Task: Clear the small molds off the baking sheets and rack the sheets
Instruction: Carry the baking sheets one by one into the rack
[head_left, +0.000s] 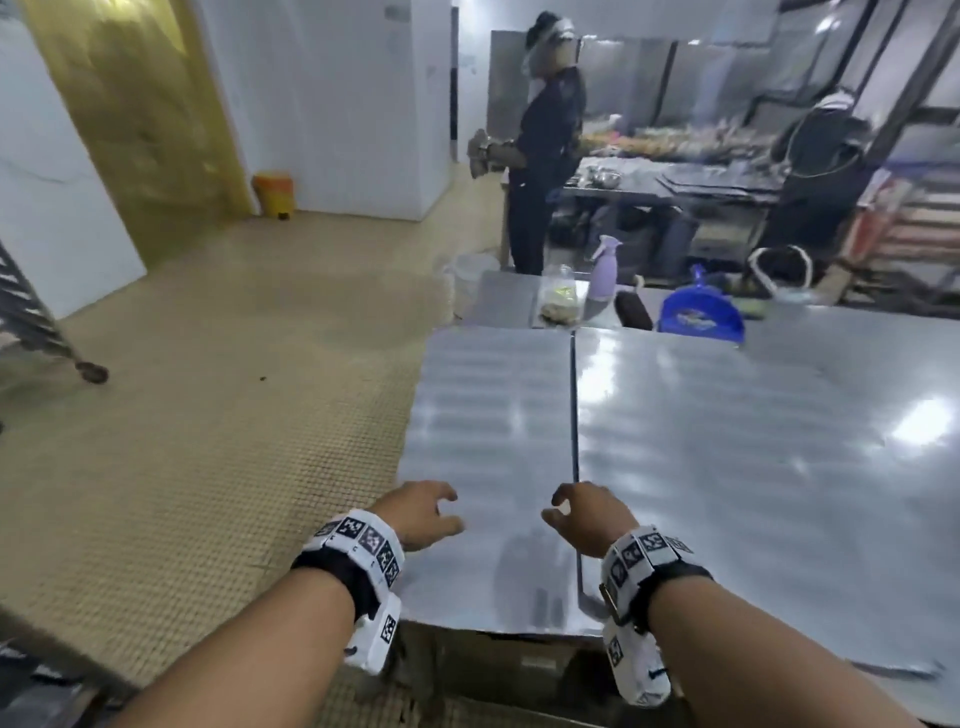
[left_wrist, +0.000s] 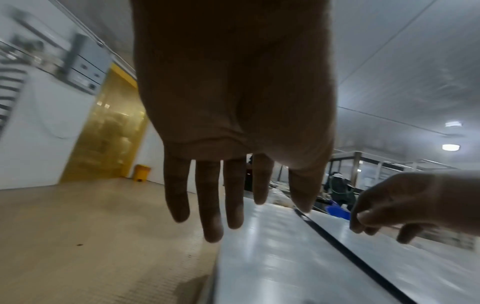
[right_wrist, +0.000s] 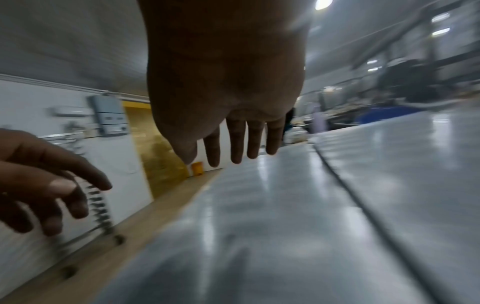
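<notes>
My left hand (head_left: 434, 512) and right hand (head_left: 571, 512) hover side by side over the near end of a steel table (head_left: 493, 415). Both hold nothing. The left wrist view shows the left hand (left_wrist: 207, 195) with straight, spread fingers above the table's left edge. In the right wrist view the right hand (right_wrist: 233, 139) also hangs with its fingers straight. A wheeled sheet rack (head_left: 31, 317) stands at the far left on the floor. No small molds or baking sheets show in any view.
A second steel table (head_left: 753, 441) adjoins on the right across a dark seam. At the far end stand a jar (head_left: 560, 296), a purple spray bottle (head_left: 605, 270) and a blue scoop (head_left: 698, 314). Two people (head_left: 540, 145) work beyond. A yellow bin (head_left: 274, 195) sits by the wall.
</notes>
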